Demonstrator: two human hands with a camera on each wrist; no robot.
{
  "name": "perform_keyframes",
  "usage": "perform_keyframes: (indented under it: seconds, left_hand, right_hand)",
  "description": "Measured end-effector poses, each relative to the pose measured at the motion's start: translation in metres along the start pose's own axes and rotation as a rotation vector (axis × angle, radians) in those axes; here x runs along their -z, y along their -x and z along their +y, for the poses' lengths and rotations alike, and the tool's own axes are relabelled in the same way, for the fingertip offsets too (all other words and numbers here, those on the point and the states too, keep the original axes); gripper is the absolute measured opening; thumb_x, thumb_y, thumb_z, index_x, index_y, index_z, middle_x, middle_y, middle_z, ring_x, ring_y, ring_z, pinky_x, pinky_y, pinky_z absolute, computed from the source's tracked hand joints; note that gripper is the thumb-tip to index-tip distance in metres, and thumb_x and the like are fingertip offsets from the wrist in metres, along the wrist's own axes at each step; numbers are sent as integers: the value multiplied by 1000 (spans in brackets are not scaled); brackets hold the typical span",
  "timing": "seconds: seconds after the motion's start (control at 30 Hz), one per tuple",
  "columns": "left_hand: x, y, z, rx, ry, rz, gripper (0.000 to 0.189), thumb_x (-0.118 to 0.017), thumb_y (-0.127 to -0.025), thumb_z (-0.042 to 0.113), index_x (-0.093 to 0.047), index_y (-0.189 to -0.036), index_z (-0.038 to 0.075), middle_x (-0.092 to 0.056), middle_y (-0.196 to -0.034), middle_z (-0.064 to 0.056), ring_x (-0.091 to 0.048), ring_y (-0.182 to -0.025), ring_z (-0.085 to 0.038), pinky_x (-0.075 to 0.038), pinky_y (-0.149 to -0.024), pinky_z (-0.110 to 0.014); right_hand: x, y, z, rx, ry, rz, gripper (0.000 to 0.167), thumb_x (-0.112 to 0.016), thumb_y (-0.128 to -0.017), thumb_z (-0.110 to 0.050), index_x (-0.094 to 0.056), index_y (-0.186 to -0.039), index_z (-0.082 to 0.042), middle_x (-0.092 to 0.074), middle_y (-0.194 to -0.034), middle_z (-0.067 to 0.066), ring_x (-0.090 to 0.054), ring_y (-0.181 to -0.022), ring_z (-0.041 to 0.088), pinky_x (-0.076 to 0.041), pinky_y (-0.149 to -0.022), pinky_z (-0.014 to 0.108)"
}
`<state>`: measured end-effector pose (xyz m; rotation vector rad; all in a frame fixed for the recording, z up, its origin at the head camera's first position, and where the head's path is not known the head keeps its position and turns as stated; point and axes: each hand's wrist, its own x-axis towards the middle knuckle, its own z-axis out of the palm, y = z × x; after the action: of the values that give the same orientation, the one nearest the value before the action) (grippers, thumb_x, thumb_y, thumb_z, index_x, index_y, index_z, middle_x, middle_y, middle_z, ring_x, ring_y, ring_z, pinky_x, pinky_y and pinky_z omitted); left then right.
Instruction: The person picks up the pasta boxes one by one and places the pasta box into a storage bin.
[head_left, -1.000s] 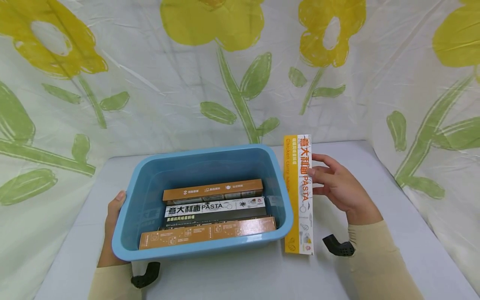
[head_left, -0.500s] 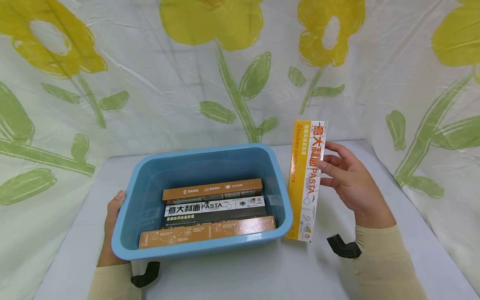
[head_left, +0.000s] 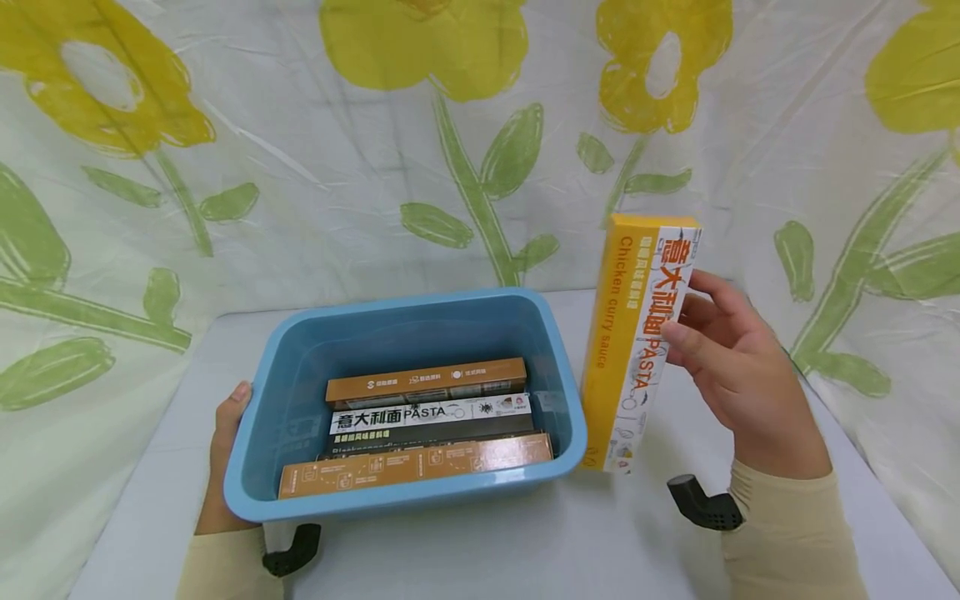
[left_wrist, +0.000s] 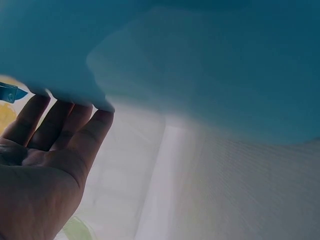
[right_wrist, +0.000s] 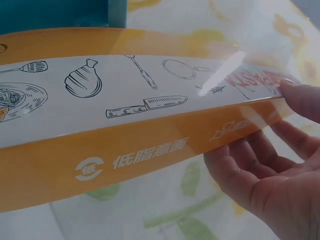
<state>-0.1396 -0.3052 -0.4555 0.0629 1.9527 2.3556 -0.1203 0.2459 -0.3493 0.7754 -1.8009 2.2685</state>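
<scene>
Grey table (head_left: 487, 550): blue bin (head_left: 405, 333) hides left hand (head_left: 225, 450) fingers.

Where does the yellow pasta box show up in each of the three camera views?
Head: yellow pasta box stands right of centre, gripped by the right hand.
Left wrist: not in it.
Right wrist: it lies across the frame, fingers on its right end.
Shared landmark: the blue tub.

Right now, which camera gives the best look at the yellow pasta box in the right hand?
The head view: the whole yellow pasta box shows, nearly upright beside the blue tub, gripped by the right hand. The right wrist view shows only part of it close up, with printed drawings and text. The left wrist view shows none of it.
</scene>
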Motion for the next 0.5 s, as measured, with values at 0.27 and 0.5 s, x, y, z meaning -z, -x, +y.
perform_keyframes:
  seconds: [0.27, 0.5]
  left_hand:
    - [-1, 2, 0, 15, -4, 16, 38, -34, -111, 51, -63, -136, 48, -62, -138, 26, -53, -129, 1, -37, -109, -20]
    - [1, 1, 0, 5, 1, 15, 37, -34, -112, 49, -63, -134, 47, -63, -136, 27, -54, -127, 2, -36, -109, -19]
  right_hand:
    - [-7, -6, -29, 80, -28, -16, 57, -46, -104, 24, -38, -159, 9, -60, -135, 29, -63, -114, 37, -57, -92, 40]
    - [-17, -12, -51, 168, -222, 9, 58, -51, -102, 25, -39, -156, 8, -60, -136, 31, -61, -117, 40, -56, -93, 43]
